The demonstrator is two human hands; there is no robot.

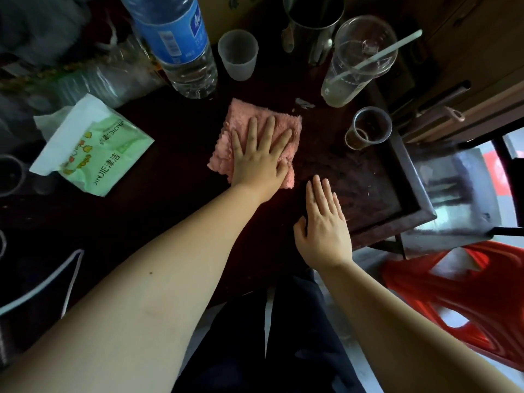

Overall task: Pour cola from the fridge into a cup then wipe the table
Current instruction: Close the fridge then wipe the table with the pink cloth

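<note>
A pink fluffy cloth (238,114) lies flat in the middle of the dark wooden table (158,211). My left hand (259,154) presses down on it, palm flat, fingers spread. My right hand (323,222) rests flat on the bare table near its front edge, fingers together, holding nothing. A small clear cup (368,127) with brown cola in it stands to the right of the cloth. No cola bottle is in view.
A large water bottle (178,43) and a frosted plastic cup (238,53) stand behind the cloth. A tall clear cup with a straw (357,61) and a metal mug (312,21) stand back right. A green tissue pack (93,148) lies left. A red plastic stool (459,302) is at right.
</note>
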